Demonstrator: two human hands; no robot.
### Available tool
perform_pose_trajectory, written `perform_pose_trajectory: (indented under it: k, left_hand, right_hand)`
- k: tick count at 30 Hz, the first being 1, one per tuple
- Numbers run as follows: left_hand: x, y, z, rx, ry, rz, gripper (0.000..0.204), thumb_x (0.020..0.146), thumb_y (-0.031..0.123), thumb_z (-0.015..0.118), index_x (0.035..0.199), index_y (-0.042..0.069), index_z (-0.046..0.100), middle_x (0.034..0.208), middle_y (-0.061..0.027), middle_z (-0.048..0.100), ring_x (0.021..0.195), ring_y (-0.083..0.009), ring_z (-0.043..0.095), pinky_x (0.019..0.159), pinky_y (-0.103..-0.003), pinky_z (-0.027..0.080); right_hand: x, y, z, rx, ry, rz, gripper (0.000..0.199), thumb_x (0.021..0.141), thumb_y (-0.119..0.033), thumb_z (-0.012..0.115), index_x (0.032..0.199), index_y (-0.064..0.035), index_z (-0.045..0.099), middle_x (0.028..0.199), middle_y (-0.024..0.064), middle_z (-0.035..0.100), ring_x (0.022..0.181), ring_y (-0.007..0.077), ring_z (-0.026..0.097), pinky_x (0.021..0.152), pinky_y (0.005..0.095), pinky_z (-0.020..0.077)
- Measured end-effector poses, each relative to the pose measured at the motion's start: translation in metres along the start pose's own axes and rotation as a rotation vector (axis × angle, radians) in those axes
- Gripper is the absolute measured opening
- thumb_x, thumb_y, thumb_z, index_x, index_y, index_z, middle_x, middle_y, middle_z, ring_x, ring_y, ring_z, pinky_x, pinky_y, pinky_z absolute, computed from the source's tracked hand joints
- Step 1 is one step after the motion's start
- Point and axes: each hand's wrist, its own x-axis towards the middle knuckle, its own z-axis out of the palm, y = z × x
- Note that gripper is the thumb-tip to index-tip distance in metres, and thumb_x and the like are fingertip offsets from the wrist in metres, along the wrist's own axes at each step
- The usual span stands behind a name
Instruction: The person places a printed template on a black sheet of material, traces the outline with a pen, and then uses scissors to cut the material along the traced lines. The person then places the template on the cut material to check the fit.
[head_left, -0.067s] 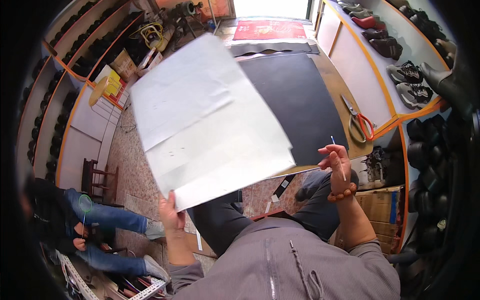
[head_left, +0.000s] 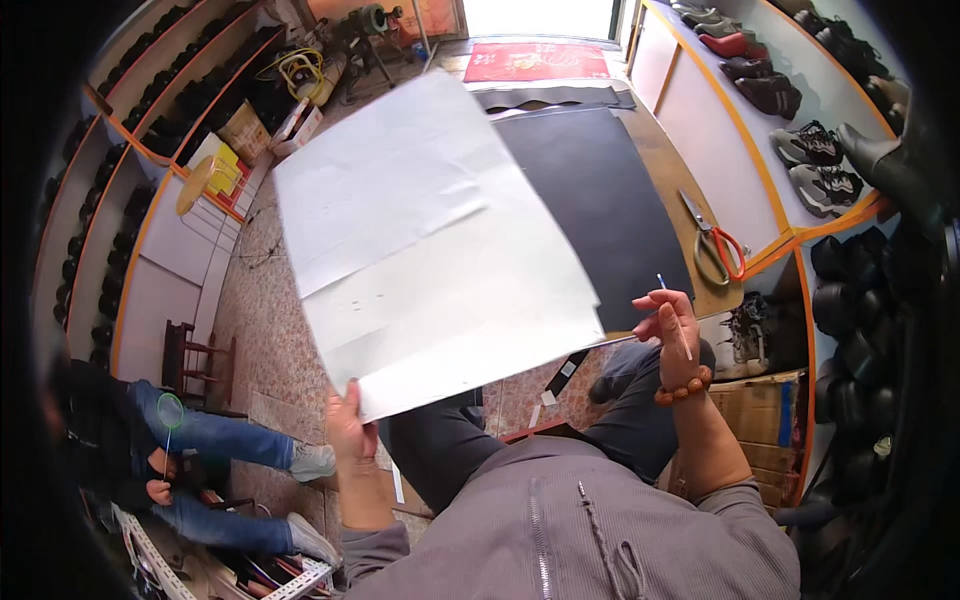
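Note:
My left hand (head_left: pixel 353 430) grips the near left corner of a large white paper sheet (head_left: pixel 450 290), thumb on top. The sheet is tilted and held up above the table, with a second, overlapping layer across its far half. Under its right side lies a flat black sheet (head_left: pixel 610 190) of smooth material, partly hidden by the paper. My right hand (head_left: pixel 668 328) is closed around a thin white pen (head_left: pixel 681 335), blue at its upper end, just right of the paper's near right corner. Scissors (head_left: pixel 712 240) with red and dark handles rest on the table's right edge.
The brown table (head_left: pixel 725 293) stretches away before me. Shoe shelves (head_left: pixel 785 215) line the right and left walls. At the left sits another person in jeans (head_left: pixel 225 425), holding a thin stick with a green ring (head_left: pixel 170 410). A round-topped stool (head_left: pixel 200 183) stands behind.
My left hand and the paper have shifted slightly to the right, covering more of the black sheet's left side. My right hand with the pen has barely moved.

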Motion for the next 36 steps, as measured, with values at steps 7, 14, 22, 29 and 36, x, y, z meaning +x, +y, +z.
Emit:
perform_pose_trajectory:
  k: [7, 14, 22, 29, 36]
  left_hand:
    - [0.005, -0.039, 0.073, 0.034, -0.187, -0.096, 0.029, 0.095, 0.005, 0.052, 0.123, -0.003, 0.05, 0.112, -0.0117, 0.063, 0.1, -0.0178, 0.062, 0.088, -0.031, 0.05]
    - [0.018, -0.064, 0.116, 0.117, -0.292, -0.2, 0.027, 0.096, 0.006, 0.052, 0.121, -0.004, 0.05, 0.11, -0.0116, 0.062, 0.097, -0.0153, 0.061, 0.09, -0.028, 0.048]
    - [0.033, -0.071, 0.146, 0.494, -0.24, 0.026, 0.051, 0.086, 0.006, 0.064, 0.131, -0.003, 0.042, 0.113, -0.0158, 0.059, 0.099, -0.0206, 0.06, 0.089, -0.032, 0.047]
    - [0.027, -0.06, 0.131, 0.915, -0.211, 0.339, 0.05, 0.08, 0.01, 0.068, 0.126, 0.001, 0.05, 0.136, -0.0203, 0.041, 0.117, -0.0339, 0.049, 0.096, -0.039, 0.043]
    - [0.059, -0.042, -0.062, 1.234, 0.515, 0.493, 0.034, 0.081, 0.015, 0.068, 0.111, 0.001, 0.06, 0.122, -0.0207, 0.054, 0.116, -0.037, 0.05, 0.1, -0.044, 0.039]
  right_hand:
    - [-0.005, -0.006, -0.022, 0.13, 0.055, 0.174, 0.032, 0.091, -0.018, 0.06, 0.117, -0.0021, 0.05, 0.102, 0.0051, 0.059, 0.088, 0.0111, 0.056, 0.079, 0.0265, 0.0471]
    - [0.002, -0.006, -0.067, 0.107, 0.066, 0.134, 0.04, 0.085, -0.005, 0.057, 0.123, 0.0048, 0.047, 0.109, 0.0113, 0.059, 0.099, 0.016, 0.057, 0.09, 0.0279, 0.0446]
    - [0.033, 0.012, -0.1, 0.026, 0.033, 0.105, 0.039, 0.084, -0.001, 0.056, 0.122, 0.0054, 0.049, 0.115, 0.0132, 0.06, 0.105, 0.0188, 0.058, 0.096, 0.0317, 0.0441]
    - [0.05, 0.033, -0.117, 0.013, 0.026, 0.09, 0.038, 0.086, 0.0, 0.056, 0.122, 0.0057, 0.05, 0.117, 0.0132, 0.059, 0.107, 0.0191, 0.058, 0.097, 0.0312, 0.0442]
    - [0.051, 0.047, -0.147, 0.013, 0.001, 0.122, 0.039, 0.09, 0.0, 0.054, 0.128, 0.0045, 0.048, 0.123, 0.0127, 0.057, 0.113, 0.0189, 0.056, 0.099, 0.0314, 0.0424]
